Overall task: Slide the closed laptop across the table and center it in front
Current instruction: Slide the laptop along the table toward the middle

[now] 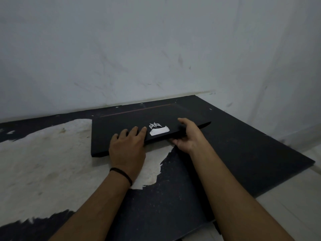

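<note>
Head view: we see the closed black laptop [121, 129] at frame centre on the table [243, 153]; left hand [127, 148] lies flat on it, right hand [188, 136] clasps its near edge.

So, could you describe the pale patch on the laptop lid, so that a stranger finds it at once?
Find the dark table by the white wall, then the closed black laptop lying on it. On its lid, between the left hand and the right hand, a whitish torn patch sits just below the silver logo; it is flat and shapeless.
</note>
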{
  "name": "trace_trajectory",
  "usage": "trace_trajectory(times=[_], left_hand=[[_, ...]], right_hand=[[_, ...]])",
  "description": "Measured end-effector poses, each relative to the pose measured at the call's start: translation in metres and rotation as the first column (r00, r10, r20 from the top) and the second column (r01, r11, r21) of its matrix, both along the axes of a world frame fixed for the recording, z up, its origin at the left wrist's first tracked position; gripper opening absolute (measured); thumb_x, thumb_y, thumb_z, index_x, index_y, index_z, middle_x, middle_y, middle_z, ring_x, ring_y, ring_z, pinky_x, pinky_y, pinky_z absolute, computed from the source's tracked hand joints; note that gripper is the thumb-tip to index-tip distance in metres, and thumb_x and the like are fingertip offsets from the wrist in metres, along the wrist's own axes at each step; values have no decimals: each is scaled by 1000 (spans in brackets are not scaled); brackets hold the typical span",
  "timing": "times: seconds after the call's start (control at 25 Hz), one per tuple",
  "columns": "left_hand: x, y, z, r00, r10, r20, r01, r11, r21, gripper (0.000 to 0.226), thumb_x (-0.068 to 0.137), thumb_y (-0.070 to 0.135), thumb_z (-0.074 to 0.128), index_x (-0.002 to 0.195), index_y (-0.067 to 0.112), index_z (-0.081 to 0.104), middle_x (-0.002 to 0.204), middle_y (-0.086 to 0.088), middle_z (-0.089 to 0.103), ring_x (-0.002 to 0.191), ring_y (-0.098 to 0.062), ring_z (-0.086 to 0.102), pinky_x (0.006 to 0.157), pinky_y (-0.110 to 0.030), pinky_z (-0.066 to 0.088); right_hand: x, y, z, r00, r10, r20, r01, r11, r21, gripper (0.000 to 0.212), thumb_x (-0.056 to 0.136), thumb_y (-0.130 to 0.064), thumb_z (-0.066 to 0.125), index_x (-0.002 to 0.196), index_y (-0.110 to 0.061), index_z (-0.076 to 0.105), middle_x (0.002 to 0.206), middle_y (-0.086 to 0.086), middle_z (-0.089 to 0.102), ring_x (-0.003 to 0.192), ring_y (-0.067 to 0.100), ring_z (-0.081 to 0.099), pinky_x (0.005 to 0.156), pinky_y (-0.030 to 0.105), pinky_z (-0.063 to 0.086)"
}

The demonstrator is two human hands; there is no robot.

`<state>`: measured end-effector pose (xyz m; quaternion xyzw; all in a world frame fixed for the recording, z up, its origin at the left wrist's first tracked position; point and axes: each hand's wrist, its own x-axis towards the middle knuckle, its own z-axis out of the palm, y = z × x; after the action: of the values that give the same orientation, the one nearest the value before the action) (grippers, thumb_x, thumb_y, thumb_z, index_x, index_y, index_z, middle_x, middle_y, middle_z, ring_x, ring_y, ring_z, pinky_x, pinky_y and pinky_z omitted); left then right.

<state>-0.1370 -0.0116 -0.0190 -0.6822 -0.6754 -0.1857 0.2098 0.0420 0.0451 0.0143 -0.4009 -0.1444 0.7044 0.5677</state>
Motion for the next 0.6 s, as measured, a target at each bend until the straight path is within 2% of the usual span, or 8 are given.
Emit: trace_trajectory(times=[0.16,0.24,0.32,0.44,0.48,0.52,0.56,0.6], left_hand=[[-3,-2,3,999,-29,28,28,999,25,52,91,28,57,143,30,51,138,3,61,122,-24,57,101,-43,42],[-2,-5,8,998,-41,53,40,999,18,49,88,35,59,137,31,57,132,6,63,118,-22,57,102,-41,40],[5,-14,13,992,-84,97,79,996,52,45,82,48,63,123,30,67,120,6,68,111,-23,58,98,-42,40],[29,-34,16,944,-198,263,137,963,232,33,80,56,58,87,28,73,85,8,68,81,-16,61,74,-36,48],[37,-40,16,885,-216,412,130,965,226,36,83,57,55,75,25,71,72,9,67,68,-12,61,66,-33,50],[43,-45,16,763,-194,617,123,980,156,45,86,59,53,68,21,69,62,6,67,59,-11,61,60,-33,52],[46,-47,17,542,-112,833,135,990,45,52,88,60,52,67,17,70,59,1,69,54,-12,64,58,-34,56],[46,-46,19,230,42,972,164,983,-81,56,89,62,52,75,12,73,65,-4,73,57,-16,68,59,-35,59]], right_hand=[[-6,2,-9,998,43,-37,-41,998,53,21,97,-12,59,115,-3,64,111,20,71,95,34,69,71,50,57],[-4,3,-12,997,54,-49,-51,997,65,17,99,-12,55,111,-3,63,110,20,71,95,33,68,73,49,56],[-3,3,-15,997,63,-52,-59,996,72,17,100,-12,54,109,-2,63,105,19,71,94,33,68,74,49,56],[-1,3,-16,995,81,-52,-77,994,74,19,100,-14,54,110,-1,64,104,20,71,95,34,69,75,48,56],[-1,5,-16,995,78,-56,-74,995,72,20,100,-14,54,112,0,64,107,21,71,98,35,69,76,48,56],[-2,5,-16,995,77,-62,-73,995,70,21,100,-14,54,113,0,64,110,21,71,102,35,68,79,49,56],[-2,6,-17,995,76,-64,-72,995,73,20,100,-14,55,113,-1,63,110,20,71,103,35,68,83,50,56],[-2,5,-17,995,80,-62,-75,994,79,18,99,-14,55,110,-2,64,107,19,71,100,34,68,87,51,54]])
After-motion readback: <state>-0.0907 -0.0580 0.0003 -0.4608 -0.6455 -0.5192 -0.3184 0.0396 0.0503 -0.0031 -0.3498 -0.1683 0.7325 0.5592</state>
